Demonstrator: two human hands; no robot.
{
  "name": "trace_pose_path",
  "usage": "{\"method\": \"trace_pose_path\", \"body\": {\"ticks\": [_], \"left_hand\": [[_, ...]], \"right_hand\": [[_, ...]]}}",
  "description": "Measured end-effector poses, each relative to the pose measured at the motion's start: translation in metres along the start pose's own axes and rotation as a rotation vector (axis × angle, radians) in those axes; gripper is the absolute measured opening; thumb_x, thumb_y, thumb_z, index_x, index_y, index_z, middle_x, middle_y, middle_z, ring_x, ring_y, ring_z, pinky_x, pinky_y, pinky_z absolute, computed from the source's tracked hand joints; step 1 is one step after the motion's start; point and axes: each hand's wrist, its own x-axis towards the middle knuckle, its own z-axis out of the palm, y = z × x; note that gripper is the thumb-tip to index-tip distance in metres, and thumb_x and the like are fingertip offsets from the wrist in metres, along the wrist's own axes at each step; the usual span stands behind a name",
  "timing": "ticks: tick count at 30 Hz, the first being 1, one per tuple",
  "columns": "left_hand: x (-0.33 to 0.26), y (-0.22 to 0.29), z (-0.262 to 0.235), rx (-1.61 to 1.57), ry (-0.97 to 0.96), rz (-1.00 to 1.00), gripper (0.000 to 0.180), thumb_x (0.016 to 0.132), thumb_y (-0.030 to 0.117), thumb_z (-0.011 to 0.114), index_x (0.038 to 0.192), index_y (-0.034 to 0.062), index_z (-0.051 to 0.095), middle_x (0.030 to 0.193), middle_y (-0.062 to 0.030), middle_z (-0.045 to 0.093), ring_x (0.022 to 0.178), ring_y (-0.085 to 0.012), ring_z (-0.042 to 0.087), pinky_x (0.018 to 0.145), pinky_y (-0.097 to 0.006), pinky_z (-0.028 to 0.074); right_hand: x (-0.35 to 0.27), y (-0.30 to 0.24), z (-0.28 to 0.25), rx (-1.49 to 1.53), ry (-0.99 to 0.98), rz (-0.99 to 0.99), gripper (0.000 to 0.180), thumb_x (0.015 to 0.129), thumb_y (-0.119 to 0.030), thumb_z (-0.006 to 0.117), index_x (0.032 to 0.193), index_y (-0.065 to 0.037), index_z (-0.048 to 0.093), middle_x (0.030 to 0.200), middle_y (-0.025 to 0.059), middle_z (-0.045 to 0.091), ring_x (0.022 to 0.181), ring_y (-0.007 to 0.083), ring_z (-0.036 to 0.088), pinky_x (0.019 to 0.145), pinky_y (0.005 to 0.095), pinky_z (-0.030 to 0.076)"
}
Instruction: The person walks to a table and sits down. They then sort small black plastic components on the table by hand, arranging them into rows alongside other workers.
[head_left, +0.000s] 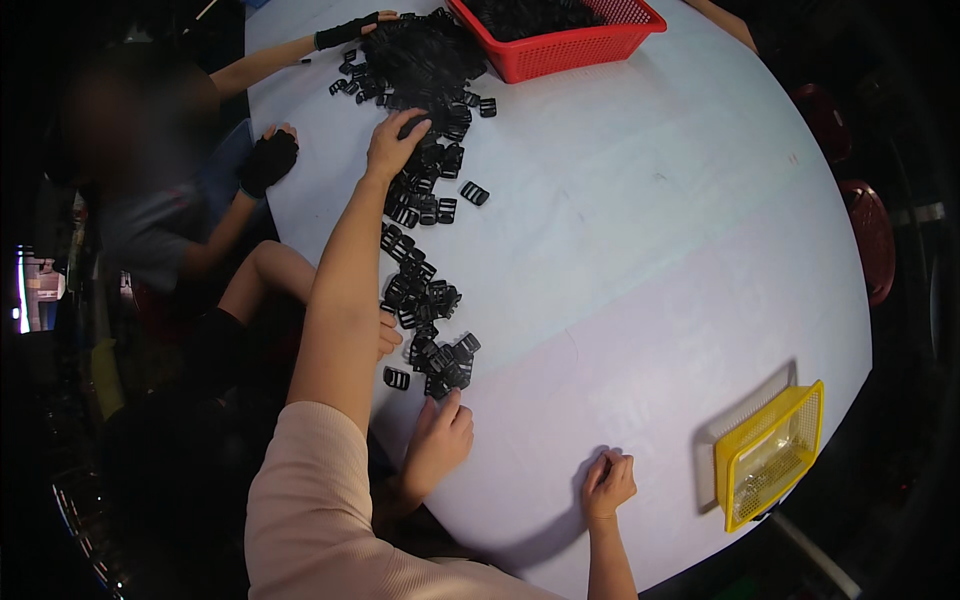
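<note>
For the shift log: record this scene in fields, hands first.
left hand: stretched far out onto the black plastic buckles; grip unclear
right hand: fisted, resting on the white table
by right hand: yellow mesh basket at the table edge
far end: red basket of dark parts
others: another person's bare hand at the pile's near end; a black-gloved hand far left

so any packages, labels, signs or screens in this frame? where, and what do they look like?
No labels, signs or screens legible as such; only containers.
Red basket: top centre of the table, rectangular mesh plastic, holds black parts.
Yellow basket: lower right near the table edge, small rectangular mesh plastic, looks empty.
Bright patch: far left edge, too small and blurred to tell whether it is a screen.
</note>
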Motion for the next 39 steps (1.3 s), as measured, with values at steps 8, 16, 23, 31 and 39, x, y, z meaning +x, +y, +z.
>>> {"method": "trace_pose_path", "body": {"ticks": [8,16,23,31,39], "left_hand": [[-0.1,0.095,0.044,-0.108,-0.218,0.253,0.025,0.083,0.032,0.07,0.107,0.0243,0.072,0.128,-0.0158,0.059,0.131,-0.0331,0.043,0.11,-0.04,0.032],[-0.233,0.198,0.066,-0.194,-0.594,0.406,0.021,0.089,0.02,0.064,0.109,0.0132,0.069,0.113,-0.0092,0.065,0.136,-0.0305,0.038,0.112,-0.042,0.026],[-0.319,0.26,0.042,-0.503,-0.753,0.089,0.024,0.097,0.02,0.054,0.108,0.0049,0.069,0.095,-0.0034,0.072,0.087,-0.0079,0.063,0.08,-0.025,0.048],[-0.381,0.262,0.04,-0.084,-0.227,0.292,0.029,0.084,0.008,0.063,0.113,0.0102,0.066,0.111,-0.0081,0.065,0.112,-0.0257,0.056,0.095,-0.039,0.043],[-0.426,0.231,0.028,-0.03,-0.232,0.434,0.013,0.082,0.008,0.065,0.095,0.0097,0.065,0.1,-0.0053,0.065,0.103,-0.0265,0.057,0.093,-0.042,0.04]], "right_hand": [[-0.002,0.004,0.007,-0.013,0.074,-0.029,0.006,0.084,-0.006,0.06,0.09,-0.009,0.057,0.075,0.0059,0.054,0.055,0.0231,0.055,0.044,0.0337,0.042],[-0.003,0.004,0.001,0.009,0.027,0.032,0.01,0.085,-0.014,0.062,0.095,-0.014,0.057,0.084,0.0033,0.058,0.064,0.0215,0.061,0.05,0.0345,0.046],[0.003,0.015,-0.011,0.407,-0.1,0.32,0.015,0.09,-0.019,0.059,0.102,-0.009,0.061,0.088,0.0096,0.059,0.074,0.0287,0.062,0.071,0.0378,0.05],[0.044,-0.015,-0.009,0.151,0.064,0.048,0.032,0.082,-0.015,0.068,0.113,-0.01,0.06,0.117,0.0113,0.055,0.105,0.0291,0.053,0.084,0.0402,0.046],[0.023,-0.022,-0.015,0.16,-0.205,-0.113,0.025,0.08,-0.01,0.068,0.104,-0.011,0.064,0.107,0.0044,0.061,0.104,0.0277,0.056,0.083,0.0396,0.048]]}}
